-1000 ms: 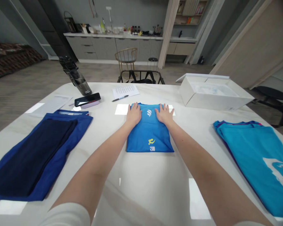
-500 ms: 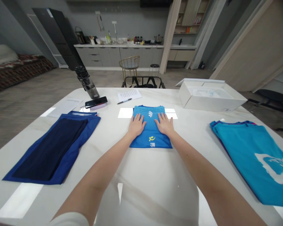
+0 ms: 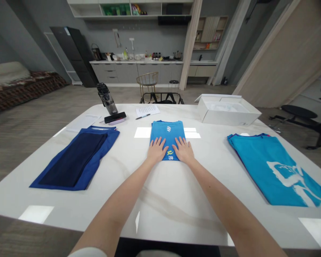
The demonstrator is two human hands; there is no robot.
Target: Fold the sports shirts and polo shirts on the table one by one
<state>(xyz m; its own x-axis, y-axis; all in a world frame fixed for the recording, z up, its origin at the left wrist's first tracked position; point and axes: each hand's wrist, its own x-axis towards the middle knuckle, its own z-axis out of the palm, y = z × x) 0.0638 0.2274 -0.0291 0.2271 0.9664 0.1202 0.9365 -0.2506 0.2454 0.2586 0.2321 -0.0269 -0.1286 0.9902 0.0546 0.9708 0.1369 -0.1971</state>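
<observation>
A folded blue shirt (image 3: 168, 132) with a white emblem and a yellow-and-white print lies flat in the middle of the table. Flat on its left near corner rests my left hand (image 3: 156, 150), fingers spread. My right hand (image 3: 183, 150) presses on the opposite near corner, its fingers also spread and pointing away from me. Neither hand grips anything. To the left lies a stack of dark navy cloth (image 3: 74, 159) on a royal-blue garment (image 3: 107, 144). A turquoise shirt (image 3: 253, 153) with a large white print lies on the right.
On the white table (image 3: 160, 200) stand an open white box (image 3: 227, 116) at the back right and a bottle (image 3: 108, 100) at the back left. A phone (image 3: 115, 117), a pen (image 3: 143, 116) and a printed sheet (image 3: 149, 109) lie nearby. A chair (image 3: 162, 98) stands beyond the far edge.
Both my hands have slid toward me over the folded shirt, from its middle to its near corners. The view has tilted up, showing more of the kitchen wall.
</observation>
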